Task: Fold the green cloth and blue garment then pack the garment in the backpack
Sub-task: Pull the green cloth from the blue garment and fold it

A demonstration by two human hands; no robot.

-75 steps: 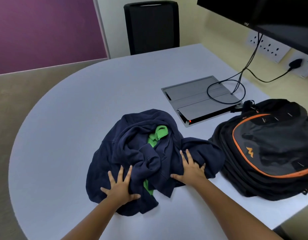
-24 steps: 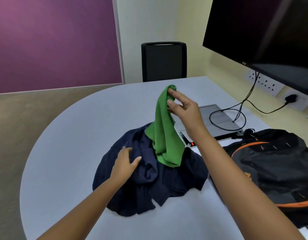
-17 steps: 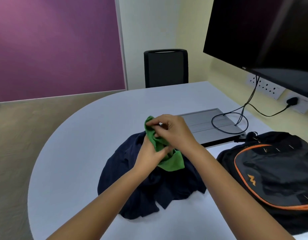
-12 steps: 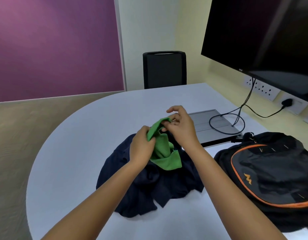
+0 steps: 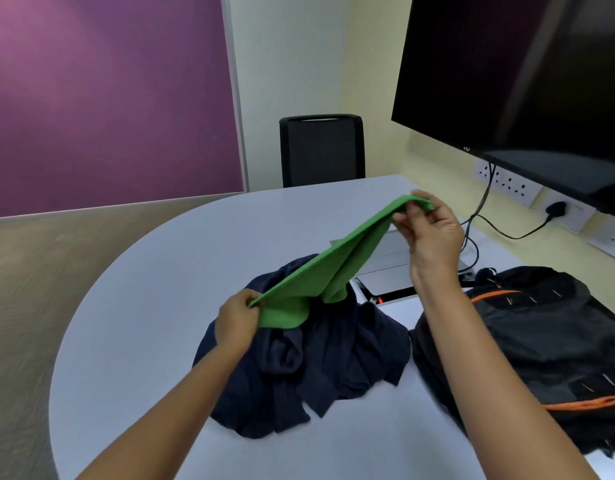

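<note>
The green cloth is stretched in the air between both hands, sagging in the middle. My left hand pinches its near lower corner, and my right hand pinches the far upper corner, raised above the table. Under the cloth the dark blue garment lies crumpled on the white table. The black backpack with orange trim lies flat at the right, touching the garment's edge.
A grey cable box lid is set in the table behind the garment, with a black cable running up to wall sockets. A large dark monitor hangs at the upper right. A black chair stands at the far edge.
The hands, which were together bunching the green cloth over the garment, have drawn apart; the right hand rose to the far right, the left dropped nearer, and the cloth is now pulled taut.
</note>
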